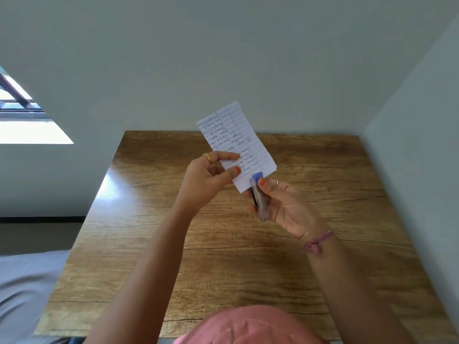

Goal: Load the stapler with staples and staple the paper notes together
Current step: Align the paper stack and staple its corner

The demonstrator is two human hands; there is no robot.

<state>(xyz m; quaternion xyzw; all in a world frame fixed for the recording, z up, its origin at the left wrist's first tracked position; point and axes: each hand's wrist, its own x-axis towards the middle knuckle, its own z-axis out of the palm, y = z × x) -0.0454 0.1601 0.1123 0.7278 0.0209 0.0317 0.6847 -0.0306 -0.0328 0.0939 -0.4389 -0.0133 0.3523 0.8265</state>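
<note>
White lined paper notes (236, 140) with handwriting are held up in the air above the wooden table (223, 256). My left hand (211, 177) pinches their lower left edge between thumb and fingers. My right hand (285, 204) grips a small stapler (258, 194) with a blue front end and a metal body. The stapler's jaws sit over the lower corner of the notes, with my right thumb pressing on its top. I cannot see any staple in the paper.
The table stands in a corner, with a pale wall behind it and another on the right. A window (22, 115) is at the far left. Pink cloth (248, 326) shows at the bottom edge of the view.
</note>
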